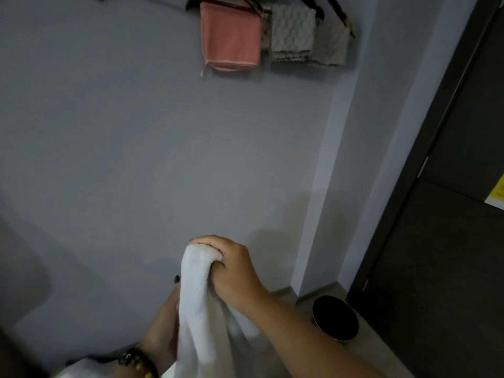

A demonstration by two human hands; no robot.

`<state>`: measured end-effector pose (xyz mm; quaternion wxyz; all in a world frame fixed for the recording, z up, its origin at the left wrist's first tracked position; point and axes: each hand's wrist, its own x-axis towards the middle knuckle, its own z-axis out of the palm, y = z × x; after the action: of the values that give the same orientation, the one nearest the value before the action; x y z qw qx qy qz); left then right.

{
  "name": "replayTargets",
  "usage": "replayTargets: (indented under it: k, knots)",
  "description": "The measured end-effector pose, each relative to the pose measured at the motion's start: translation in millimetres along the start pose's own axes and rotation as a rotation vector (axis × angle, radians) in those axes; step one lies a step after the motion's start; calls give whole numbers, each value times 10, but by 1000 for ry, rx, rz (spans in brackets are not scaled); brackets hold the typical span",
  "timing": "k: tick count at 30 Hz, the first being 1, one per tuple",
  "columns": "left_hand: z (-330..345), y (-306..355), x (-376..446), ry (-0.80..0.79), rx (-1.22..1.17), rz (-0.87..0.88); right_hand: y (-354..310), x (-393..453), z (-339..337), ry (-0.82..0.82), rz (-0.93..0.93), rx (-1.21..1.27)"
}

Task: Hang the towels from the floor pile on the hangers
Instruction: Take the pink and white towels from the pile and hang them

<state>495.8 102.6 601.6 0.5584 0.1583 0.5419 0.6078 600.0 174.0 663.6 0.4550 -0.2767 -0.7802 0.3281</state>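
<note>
Closest to my view is the white towel (pixel 199 304), bunched and hanging in a long fold between both hands, well below the hangers. My right hand (pixel 231 268) is clamped on its top end, fingers curled over the wad of cloth at about chest level. My left hand (pixel 161 328) sits lower and partly behind the cloth; its fingers look wrapped round the hanging part, though most of the grip is hidden from me. A beaded bracelet (pixel 139 362) shows at that wrist. Going by size, the grey wall (pixel 136 145) fills most of what I see, with a dark door (pixel 450 214) along the right edge. High on the wall a pink towel (pixel 231 36) and a grey patterned towel (pixel 293 31) already hang from dark hangers (pixel 338 12), a further grey cloth (pixel 331 47) just beside them. A small dark round bin (pixel 335 319) stands on the floor (pixel 387 350) near the corner. I judge the main risk to be the bunching: if I lift the towel as it is, it may go over a hanger in a lump and slide off one side. Reaching up could also brush the hung towels and pull one loose, since they sit close together.
</note>
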Motion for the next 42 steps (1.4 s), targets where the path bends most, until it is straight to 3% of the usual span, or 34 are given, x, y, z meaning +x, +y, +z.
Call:
replayTargets:
  k: [3,6,11,15,22,24,26,30,32,34,37,42]
  knots:
    - [-51,59,143,-152,-65,-74,93,67,-28,25,37,23]
    - [39,147,78,-230,-35,8,170,128,-65,31,122,94]
    - [11,167,167,-30,136,146,161,244,-30,53,157,131]
    - [-70,269,175,39,-4,209,155,317,-20,32,166,118]
    - [-112,586,4,-180,-351,262,353,317,-41,-77,303,-108]
    - [-67,660,-103,-337,-384,244,364,288,-18,-87,327,-130]
    - [23,728,-238,-512,-419,220,300,282,-17,-163,339,-91]
    - [-31,832,-346,-623,-500,278,91,245,-126,-624,319,37]
    - [-66,858,-318,-449,-461,327,-10,160,-181,-726,309,137]
    - [40,914,-344,-293,-330,462,-96,88,-201,-674,261,163]
    - [191,932,-342,-152,5,589,-107,62,-106,-432,181,75]
    - [161,919,-522,-140,226,708,20,65,19,-47,133,7]
